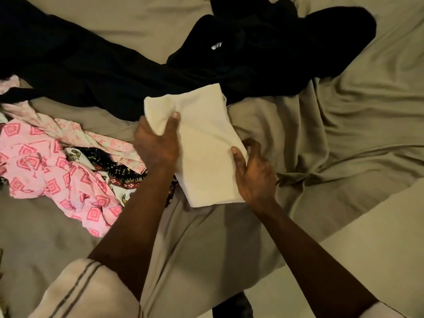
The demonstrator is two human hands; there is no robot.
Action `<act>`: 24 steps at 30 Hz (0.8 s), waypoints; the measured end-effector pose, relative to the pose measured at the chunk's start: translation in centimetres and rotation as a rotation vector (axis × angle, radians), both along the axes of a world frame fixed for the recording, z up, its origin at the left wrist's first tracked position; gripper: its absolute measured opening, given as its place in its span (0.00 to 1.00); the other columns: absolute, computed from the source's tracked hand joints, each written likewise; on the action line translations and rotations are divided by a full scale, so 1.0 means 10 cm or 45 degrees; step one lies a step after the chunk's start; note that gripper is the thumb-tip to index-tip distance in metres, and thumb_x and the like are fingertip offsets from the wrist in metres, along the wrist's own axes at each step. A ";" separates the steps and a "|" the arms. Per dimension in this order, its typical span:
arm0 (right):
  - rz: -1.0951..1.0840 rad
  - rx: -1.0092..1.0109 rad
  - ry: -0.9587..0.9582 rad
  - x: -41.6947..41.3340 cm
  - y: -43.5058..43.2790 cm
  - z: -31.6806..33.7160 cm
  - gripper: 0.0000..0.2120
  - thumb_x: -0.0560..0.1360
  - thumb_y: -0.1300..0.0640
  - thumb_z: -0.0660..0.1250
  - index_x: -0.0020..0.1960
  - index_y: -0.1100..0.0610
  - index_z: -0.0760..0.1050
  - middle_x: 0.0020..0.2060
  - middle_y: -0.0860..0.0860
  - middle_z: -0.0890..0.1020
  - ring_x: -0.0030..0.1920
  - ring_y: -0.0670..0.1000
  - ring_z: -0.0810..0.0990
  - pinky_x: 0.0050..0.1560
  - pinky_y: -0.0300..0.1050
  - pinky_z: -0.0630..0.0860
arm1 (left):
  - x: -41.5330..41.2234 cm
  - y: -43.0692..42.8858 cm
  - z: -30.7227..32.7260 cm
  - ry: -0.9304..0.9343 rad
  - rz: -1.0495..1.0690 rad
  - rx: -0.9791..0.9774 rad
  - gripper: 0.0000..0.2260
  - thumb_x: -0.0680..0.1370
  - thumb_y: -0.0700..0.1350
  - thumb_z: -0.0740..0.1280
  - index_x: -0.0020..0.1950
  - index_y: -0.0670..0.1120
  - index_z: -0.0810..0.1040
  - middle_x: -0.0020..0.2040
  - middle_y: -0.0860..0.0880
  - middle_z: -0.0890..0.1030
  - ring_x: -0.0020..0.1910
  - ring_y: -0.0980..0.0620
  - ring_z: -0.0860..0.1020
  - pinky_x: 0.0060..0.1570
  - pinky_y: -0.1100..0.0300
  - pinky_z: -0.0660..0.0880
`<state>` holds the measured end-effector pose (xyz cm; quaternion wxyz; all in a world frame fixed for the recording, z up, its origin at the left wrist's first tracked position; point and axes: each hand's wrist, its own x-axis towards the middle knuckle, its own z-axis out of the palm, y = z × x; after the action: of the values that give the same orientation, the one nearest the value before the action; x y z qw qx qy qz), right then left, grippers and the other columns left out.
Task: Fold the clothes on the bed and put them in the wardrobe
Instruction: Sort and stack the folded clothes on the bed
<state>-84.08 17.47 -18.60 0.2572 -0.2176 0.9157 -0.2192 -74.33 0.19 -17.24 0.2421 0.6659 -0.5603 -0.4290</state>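
2 hands grip 1 folded cream cloth at the middle of the bed, which is covered in a wrinkled tan sheet. At 9 o'clock from that cloth lies a crumpled pink patterned garment, spread loosely on the sheet. Just beside it, toward the centre, a dark printed fabric with cream and red motifs pokes out from under the pink one. At 11 o'clock a long black garment stretches across the sheet. The left hand is closed on the cream cloth's left edge, thumb pressed on top and fingers hidden beneath. The cloth itself is a neat oblong, its far end overlapping the black clothing. The right hand clasps the cloth's right edge at 4 o'clock, thumb on top, fingers curled under the fabric. At 1 o'clock a second heap of black clothing lies bunched, a small white tag showing on it.
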 end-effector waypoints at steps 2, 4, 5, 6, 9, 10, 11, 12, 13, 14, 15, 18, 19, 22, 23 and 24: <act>0.046 -0.013 -0.001 -0.05 0.02 0.01 0.27 0.82 0.35 0.53 0.72 0.52 0.68 0.55 0.55 0.84 0.54 0.64 0.82 0.48 0.53 0.72 | 0.09 -0.08 -0.08 0.041 0.064 0.075 0.15 0.74 0.58 0.78 0.51 0.49 0.82 0.46 0.56 0.85 0.47 0.56 0.84 0.53 0.54 0.82; 0.093 0.019 0.057 -0.01 0.04 0.02 0.25 0.83 0.37 0.56 0.71 0.52 0.70 0.55 0.56 0.83 0.53 0.64 0.81 0.49 0.54 0.74 | 0.14 -0.12 -0.10 0.179 0.070 0.235 0.14 0.73 0.56 0.79 0.53 0.49 0.84 0.49 0.54 0.87 0.49 0.54 0.86 0.56 0.48 0.83; 0.110 0.043 0.128 0.03 0.06 0.02 0.23 0.84 0.38 0.58 0.70 0.53 0.71 0.56 0.57 0.82 0.54 0.63 0.81 0.50 0.54 0.75 | 0.16 -0.12 -0.08 0.262 0.052 0.315 0.15 0.74 0.55 0.79 0.55 0.49 0.84 0.51 0.53 0.87 0.51 0.53 0.86 0.57 0.48 0.83; 0.113 0.066 0.237 0.06 0.09 0.03 0.22 0.83 0.40 0.60 0.69 0.54 0.72 0.56 0.58 0.80 0.54 0.62 0.79 0.51 0.55 0.75 | 0.18 -0.08 -0.03 0.349 0.016 0.396 0.16 0.74 0.53 0.79 0.58 0.48 0.83 0.53 0.52 0.87 0.53 0.53 0.86 0.57 0.49 0.83; 0.022 -0.051 0.483 0.11 0.15 0.09 0.15 0.80 0.48 0.69 0.63 0.52 0.73 0.54 0.55 0.75 0.53 0.55 0.76 0.52 0.54 0.76 | 0.33 0.10 0.11 0.477 -0.134 0.674 0.20 0.74 0.43 0.78 0.65 0.46 0.81 0.57 0.50 0.87 0.56 0.51 0.86 0.55 0.49 0.83; -0.002 -0.126 0.362 0.13 0.14 0.14 0.13 0.79 0.49 0.69 0.62 0.50 0.74 0.53 0.52 0.76 0.50 0.53 0.77 0.51 0.53 0.78 | 0.39 0.17 0.15 0.504 -0.149 0.747 0.22 0.73 0.40 0.78 0.66 0.45 0.80 0.57 0.49 0.87 0.56 0.50 0.86 0.55 0.49 0.83; -0.051 -0.197 0.149 0.15 0.11 0.19 0.12 0.80 0.49 0.69 0.62 0.48 0.75 0.53 0.49 0.76 0.49 0.50 0.78 0.52 0.53 0.79 | 0.42 0.23 0.20 0.534 -0.146 0.791 0.23 0.72 0.37 0.78 0.67 0.44 0.79 0.58 0.48 0.87 0.56 0.49 0.86 0.55 0.49 0.83; -0.110 -0.233 -0.096 0.17 0.06 0.22 0.13 0.80 0.47 0.68 0.63 0.46 0.76 0.54 0.47 0.77 0.49 0.48 0.79 0.55 0.53 0.79 | 0.43 0.27 0.26 0.563 -0.138 0.810 0.24 0.71 0.36 0.78 0.67 0.43 0.79 0.58 0.48 0.87 0.56 0.48 0.86 0.55 0.50 0.83; -0.138 -0.234 -0.270 0.20 0.02 0.26 0.15 0.80 0.44 0.67 0.65 0.44 0.76 0.56 0.46 0.77 0.51 0.47 0.80 0.58 0.52 0.79 | 0.42 0.29 0.33 0.587 -0.142 0.807 0.24 0.71 0.35 0.78 0.67 0.42 0.79 0.57 0.47 0.87 0.56 0.48 0.86 0.54 0.51 0.84; -0.136 -0.238 -0.367 0.22 -0.01 0.32 0.17 0.80 0.41 0.66 0.68 0.44 0.75 0.59 0.45 0.77 0.54 0.47 0.79 0.60 0.50 0.78 | 0.40 0.31 0.43 0.608 -0.170 0.784 0.24 0.71 0.34 0.77 0.66 0.42 0.80 0.56 0.47 0.87 0.55 0.48 0.86 0.53 0.52 0.84; -0.151 -0.277 -0.458 0.23 -0.05 0.39 0.19 0.80 0.39 0.65 0.69 0.44 0.75 0.61 0.45 0.77 0.58 0.46 0.79 0.62 0.49 0.78 | 0.38 0.31 0.53 0.619 -0.217 0.738 0.24 0.71 0.34 0.77 0.66 0.41 0.80 0.56 0.47 0.87 0.54 0.48 0.86 0.52 0.52 0.84; -0.303 -0.529 -0.938 0.21 -0.15 0.68 0.23 0.79 0.32 0.63 0.68 0.43 0.76 0.61 0.45 0.82 0.61 0.49 0.81 0.61 0.49 0.80 | 0.33 0.33 0.91 0.660 -0.389 0.539 0.25 0.70 0.34 0.78 0.66 0.41 0.79 0.57 0.46 0.87 0.56 0.45 0.86 0.54 0.47 0.83; -0.351 -0.626 -1.126 0.22 -0.14 0.81 0.26 0.78 0.30 0.60 0.68 0.44 0.77 0.60 0.47 0.84 0.61 0.51 0.82 0.61 0.49 0.80 | 0.33 0.35 1.07 0.624 -0.469 0.441 0.27 0.69 0.37 0.79 0.67 0.42 0.79 0.57 0.46 0.86 0.56 0.46 0.85 0.56 0.46 0.83; -0.476 -0.907 -1.657 0.24 0.04 1.02 0.35 0.79 0.29 0.54 0.74 0.51 0.74 0.69 0.60 0.78 0.66 0.58 0.79 0.71 0.61 0.73 | 0.29 0.54 1.50 0.157 -0.798 0.017 0.32 0.68 0.51 0.78 0.70 0.48 0.74 0.58 0.52 0.82 0.56 0.53 0.81 0.54 0.59 0.80; -0.545 -0.966 -1.781 0.24 0.11 1.05 0.37 0.79 0.28 0.54 0.75 0.53 0.73 0.73 0.63 0.74 0.69 0.61 0.75 0.75 0.66 0.67 | 0.25 0.67 1.53 -0.071 -0.896 -0.170 0.34 0.69 0.52 0.77 0.73 0.51 0.70 0.58 0.53 0.78 0.55 0.54 0.78 0.52 0.62 0.77; -0.621 -1.002 -1.850 0.25 0.20 1.04 0.39 0.79 0.28 0.55 0.75 0.55 0.73 0.75 0.64 0.71 0.73 0.63 0.72 0.77 0.68 0.61 | 0.21 0.84 1.54 -0.263 -0.987 -0.305 0.37 0.70 0.52 0.76 0.77 0.53 0.65 0.61 0.51 0.75 0.56 0.53 0.76 0.53 0.60 0.75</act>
<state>-81.59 19.51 -8.24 0.6309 0.1060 0.4025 -0.6547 -72.21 8.61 -1.83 0.0808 0.4122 -0.8368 -0.3511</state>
